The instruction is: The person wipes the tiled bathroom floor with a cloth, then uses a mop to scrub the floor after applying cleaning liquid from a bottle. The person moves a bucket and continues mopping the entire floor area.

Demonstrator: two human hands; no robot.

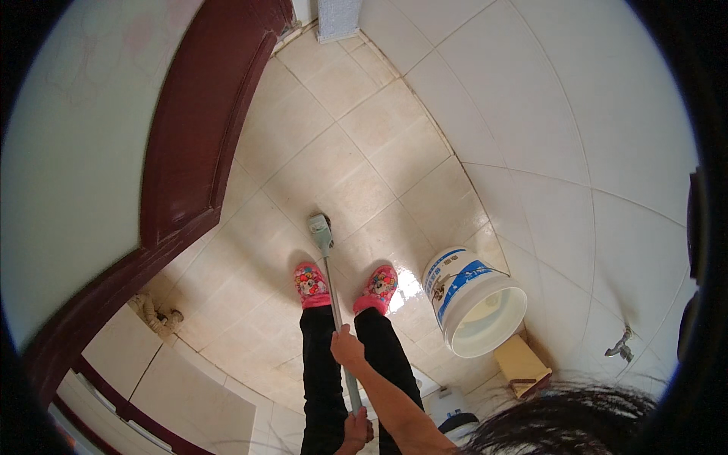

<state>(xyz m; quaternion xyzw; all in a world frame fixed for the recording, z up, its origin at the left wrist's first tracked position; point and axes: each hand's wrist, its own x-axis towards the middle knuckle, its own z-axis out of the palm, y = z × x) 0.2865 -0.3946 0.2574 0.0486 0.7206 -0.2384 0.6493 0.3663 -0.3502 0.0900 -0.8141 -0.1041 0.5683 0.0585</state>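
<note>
A long-handled floor brush (pixel 333 284) slants down between my legs. Its grey-green head (pixel 321 230) rests on the tiled floor just ahead of my feet; dark bristles show only at the edge. My right hand (pixel 348 348) is wrapped around the middle of the metal handle. Lower in the picture, my left hand (pixel 357 431) grips the handle's upper end. Pink patterned slippers (pixel 311 283) are on my feet, one on each side of the handle.
A white and blue plastic bucket (pixel 483 307) with liquid inside stands to the right. Behind it are a yellowish bin (pixel 520 364) and a wall tap (pixel 620 346). A dark red door (pixel 187 125) rises at left, near a drain pipe (pixel 153 318). The floor looks wet beside the right slipper.
</note>
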